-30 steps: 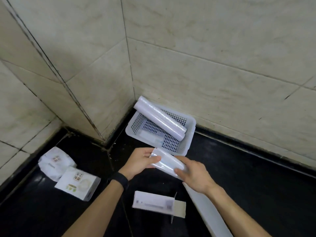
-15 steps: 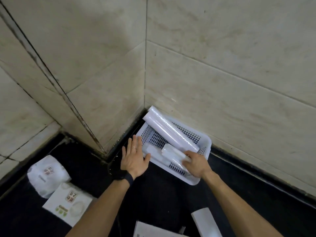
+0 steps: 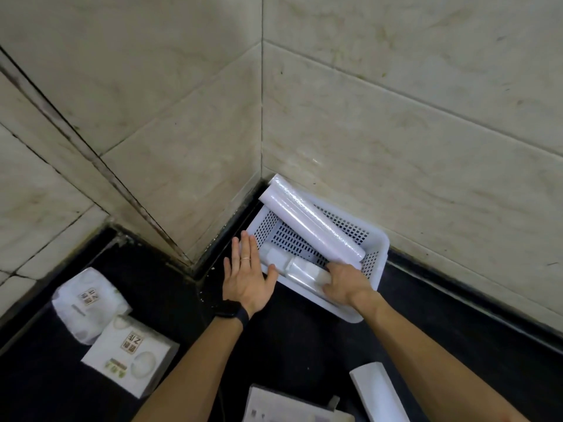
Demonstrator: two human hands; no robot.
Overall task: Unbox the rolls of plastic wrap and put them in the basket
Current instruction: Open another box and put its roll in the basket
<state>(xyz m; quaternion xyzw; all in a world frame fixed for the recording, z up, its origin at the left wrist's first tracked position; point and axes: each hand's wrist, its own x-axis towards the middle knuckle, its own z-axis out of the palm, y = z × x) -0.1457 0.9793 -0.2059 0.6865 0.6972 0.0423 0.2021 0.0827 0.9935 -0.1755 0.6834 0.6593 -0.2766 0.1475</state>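
A white perforated basket (image 3: 376, 242) sits in the corner of the black counter against the tiled wall. One long roll of plastic wrap (image 3: 307, 219) lies diagonally across it, its far end over the rim. My right hand (image 3: 344, 283) is inside the basket's near side, fingers closed on a short roll of plastic wrap (image 3: 300, 269) that rests low in the basket. Another small white piece (image 3: 275, 255) lies beside it. My left hand (image 3: 245, 275) is flat and open, fingers spread, against the basket's left rim.
An opened empty white box (image 3: 292, 411) lies at the bottom edge. A long white box (image 3: 379, 392) lies to its right. Two white packages (image 3: 88, 303) (image 3: 129, 359) sit at the left. Tiled walls close the corner behind the basket.
My right hand carried the short roll from in front of the basket down into it. My left hand let go of the roll and now lies open at the basket's left rim.
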